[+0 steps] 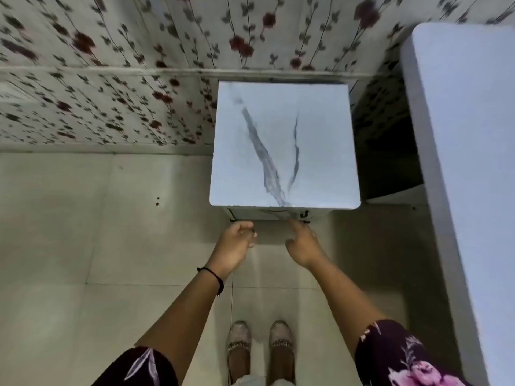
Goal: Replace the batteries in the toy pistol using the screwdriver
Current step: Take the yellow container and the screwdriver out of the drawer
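Left hand [237,242] loosely curled under table [281,129] near edge; pinching anything: cannot tell. Right hand [302,243] straight-fingered, tips at same edge. Toy pistol, screwdriver not in view. Probably repositioning table: grip near corners evenly, keep level.

Short dark maroon floral sleeves [404,358] end above both elbows. A thin black thread bracelet [214,275] circles the wrist of the left hand [234,242]. Beige beaded shoes [239,346] cover the feet.
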